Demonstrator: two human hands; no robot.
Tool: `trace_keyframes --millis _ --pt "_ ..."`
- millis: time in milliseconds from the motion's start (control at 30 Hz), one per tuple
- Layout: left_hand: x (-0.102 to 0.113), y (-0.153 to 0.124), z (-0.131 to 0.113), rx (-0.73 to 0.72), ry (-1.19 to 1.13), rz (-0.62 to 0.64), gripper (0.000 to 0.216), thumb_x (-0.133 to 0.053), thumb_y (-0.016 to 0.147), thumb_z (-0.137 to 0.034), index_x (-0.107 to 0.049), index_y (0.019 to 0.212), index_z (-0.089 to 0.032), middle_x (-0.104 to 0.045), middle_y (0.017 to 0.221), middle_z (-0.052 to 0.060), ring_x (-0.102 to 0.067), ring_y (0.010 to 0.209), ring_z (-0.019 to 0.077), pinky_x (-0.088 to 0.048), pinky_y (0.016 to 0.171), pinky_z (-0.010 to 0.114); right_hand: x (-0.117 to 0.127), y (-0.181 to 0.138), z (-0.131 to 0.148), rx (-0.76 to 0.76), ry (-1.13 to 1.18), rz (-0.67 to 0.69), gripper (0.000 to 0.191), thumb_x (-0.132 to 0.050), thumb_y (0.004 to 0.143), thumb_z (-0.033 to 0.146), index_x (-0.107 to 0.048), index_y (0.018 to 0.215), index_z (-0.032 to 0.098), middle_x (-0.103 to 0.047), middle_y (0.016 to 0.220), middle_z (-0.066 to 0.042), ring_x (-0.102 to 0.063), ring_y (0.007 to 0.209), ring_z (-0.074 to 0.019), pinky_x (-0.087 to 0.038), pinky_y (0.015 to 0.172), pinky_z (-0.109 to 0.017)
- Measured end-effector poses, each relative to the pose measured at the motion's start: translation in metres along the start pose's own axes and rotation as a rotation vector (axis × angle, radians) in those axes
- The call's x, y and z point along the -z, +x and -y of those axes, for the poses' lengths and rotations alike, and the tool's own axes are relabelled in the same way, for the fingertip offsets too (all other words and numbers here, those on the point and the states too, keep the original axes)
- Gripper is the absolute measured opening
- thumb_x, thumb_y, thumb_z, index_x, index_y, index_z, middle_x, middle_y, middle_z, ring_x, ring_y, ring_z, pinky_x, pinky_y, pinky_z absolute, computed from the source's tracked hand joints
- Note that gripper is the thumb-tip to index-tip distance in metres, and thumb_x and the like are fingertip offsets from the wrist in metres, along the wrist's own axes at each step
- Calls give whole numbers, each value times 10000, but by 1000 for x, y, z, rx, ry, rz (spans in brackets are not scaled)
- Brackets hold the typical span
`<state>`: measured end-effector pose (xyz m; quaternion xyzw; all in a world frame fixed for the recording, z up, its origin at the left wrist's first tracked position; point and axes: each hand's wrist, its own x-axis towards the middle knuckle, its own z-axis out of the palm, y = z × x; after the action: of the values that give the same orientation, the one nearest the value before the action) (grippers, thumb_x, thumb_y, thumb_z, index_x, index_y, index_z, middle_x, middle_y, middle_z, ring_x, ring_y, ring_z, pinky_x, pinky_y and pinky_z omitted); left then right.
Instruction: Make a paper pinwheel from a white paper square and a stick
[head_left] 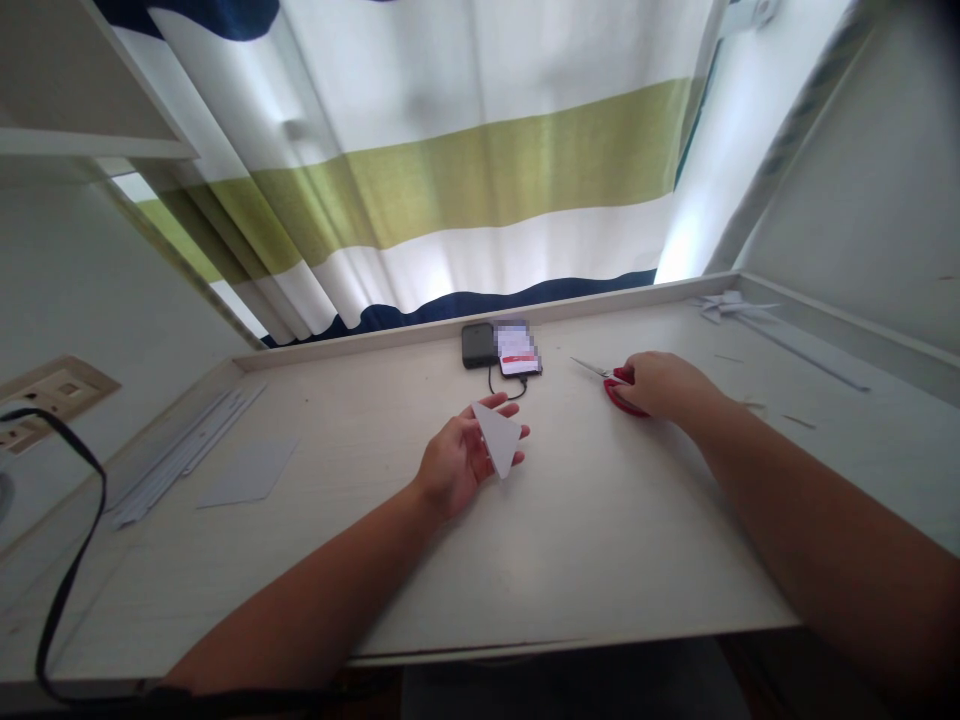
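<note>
A small white paper triangle [498, 440], apparently folded, rests against the fingers of my left hand [459, 462]. The palm faces up and right, and the fingertips show past the paper's right edge. At the right of the desk my right hand [654, 382] is closed around the red handles of a pair of scissors [627, 396]. Their blades point left, toward the phone, and lie close to the desk top. Part of the handles is hidden under the fingers.
A phone [517, 350] with a cable leans by a black box-shaped device [478, 346] at the back. Paper strips [187, 450] and a paper sheet [251, 470] lie left. A white paper pinwheel shape [727, 305] lies back right. A black cord [94, 530] hangs left.
</note>
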<state>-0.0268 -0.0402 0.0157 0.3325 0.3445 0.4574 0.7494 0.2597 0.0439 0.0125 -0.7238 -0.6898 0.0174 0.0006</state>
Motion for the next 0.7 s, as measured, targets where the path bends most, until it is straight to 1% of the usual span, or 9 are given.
trace_keyframes --millis 133,300,433,533,700 --pt "0 1 0 -9 -2 -8 433 -425 831 -202 -545 1247 -175 -541 1325 140 -627 1082 295 -575 768 370 0 0 0 9 -4 2 301 -552 782 384 -706 880 145 -707 877 -137 -632 764 -251 -401 583 -320" --pt "-3 1 0 -26 13 -27 410 -419 855 -195 -548 1244 -175 -539 1328 140 -631 1067 282 -572 775 375 0 0 0 10 -2 -5 307 -559 773 398 -704 882 149 -708 878 -133 -636 764 -252 -405 584 -315" --pt "-2 1 0 -28 25 -7 417 -387 876 -181 -531 1267 -170 -521 1351 138 -614 1084 285 -561 793 379 -1 0 1 16 2 -13 319 -563 764 416 -704 882 155 -706 875 -129 -637 762 -254 -407 585 -313" --pt "0 2 1 -33 25 10 413 -396 885 -192 -528 1276 -181 -509 1369 124 -589 1111 280 -549 816 382 -2 -1 1 17 16 -27 319 -565 760 424 -707 871 160 -705 858 -128 -639 758 -255 -418 595 -316" --pt "2 4 3 -45 16 23 398 -409 888 -175 -554 1257 -211 -498 1398 70 -551 1126 228 -522 822 335 -1 -3 0 14 64 -92 334 -577 751 421 -700 899 148 -699 845 -144 -643 776 -302 -449 614 -362"
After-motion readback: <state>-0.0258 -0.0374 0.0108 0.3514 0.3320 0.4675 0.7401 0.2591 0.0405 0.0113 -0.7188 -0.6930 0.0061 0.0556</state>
